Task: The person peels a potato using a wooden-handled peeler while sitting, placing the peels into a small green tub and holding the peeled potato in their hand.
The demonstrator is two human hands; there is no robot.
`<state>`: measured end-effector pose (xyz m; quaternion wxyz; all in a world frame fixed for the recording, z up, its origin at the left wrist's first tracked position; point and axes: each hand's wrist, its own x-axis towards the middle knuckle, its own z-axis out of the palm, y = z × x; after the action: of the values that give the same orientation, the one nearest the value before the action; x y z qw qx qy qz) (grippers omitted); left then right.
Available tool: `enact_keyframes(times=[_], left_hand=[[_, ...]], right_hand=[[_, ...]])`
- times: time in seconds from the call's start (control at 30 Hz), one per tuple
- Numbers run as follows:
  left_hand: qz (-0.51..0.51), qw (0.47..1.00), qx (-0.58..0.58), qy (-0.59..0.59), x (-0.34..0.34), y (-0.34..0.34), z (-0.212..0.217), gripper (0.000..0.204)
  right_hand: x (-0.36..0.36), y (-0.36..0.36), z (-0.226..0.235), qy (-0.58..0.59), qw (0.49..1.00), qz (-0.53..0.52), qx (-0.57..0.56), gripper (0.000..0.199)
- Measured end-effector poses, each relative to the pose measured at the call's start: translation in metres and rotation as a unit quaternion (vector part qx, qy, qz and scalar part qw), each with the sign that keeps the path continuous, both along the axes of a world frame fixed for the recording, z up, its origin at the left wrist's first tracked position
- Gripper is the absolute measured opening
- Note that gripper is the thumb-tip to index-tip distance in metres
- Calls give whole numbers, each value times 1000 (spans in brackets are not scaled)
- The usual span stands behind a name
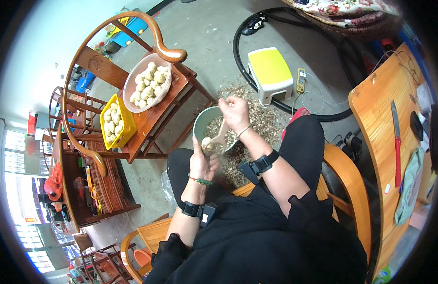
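The left hand (203,162) is closed around a small pale bulb, likely garlic, held just above the knee with the thumb up; the bulb itself is mostly hidden by the fingers. The right hand (234,112) is raised over the bowl (202,124), its fingers pinched together on something too small to make out. A pale wooden scoop (220,137) lies between the two hands, its handle slanting up toward the right wrist, its broad end close to the left fingers. The bowl is grey-green, sits on the floor just ahead of the knees and holds dry papery skins; more skins (257,118) are strewn over the concrete floor around it. Both wrists carry black strapped devices, and the left also a beaded bracelet. To the left stands a wooden chair (157,102) with a curved arm rail; on its seat rest a pink basin (134,78) of peeled pale cloves and, beside it, a yellow basket (126,125) with more of them. Beyond the bowl is a white stool (276,87) with a yellow top, inside a loop of black hose (238,52). On the right, a wooden table (375,118) carries a red-handled knife (396,142) and a grey-green cloth (408,187).
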<state>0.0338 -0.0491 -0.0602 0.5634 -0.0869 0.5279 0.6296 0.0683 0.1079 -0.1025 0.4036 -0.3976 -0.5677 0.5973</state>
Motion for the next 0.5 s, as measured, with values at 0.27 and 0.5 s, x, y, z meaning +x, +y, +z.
enact_keyframes(times=[0.27, 0.5], left_hand=[[-16, 1000, -2, 8, -5, -6, -13, 42], [33, 999, 29, 26, -2, -1, -9, 42]], right_hand=[[13, 32, -13, -35, 990, -126, 62, 27], [9, 18, -8, -6, 999, -44, 7, 26]])
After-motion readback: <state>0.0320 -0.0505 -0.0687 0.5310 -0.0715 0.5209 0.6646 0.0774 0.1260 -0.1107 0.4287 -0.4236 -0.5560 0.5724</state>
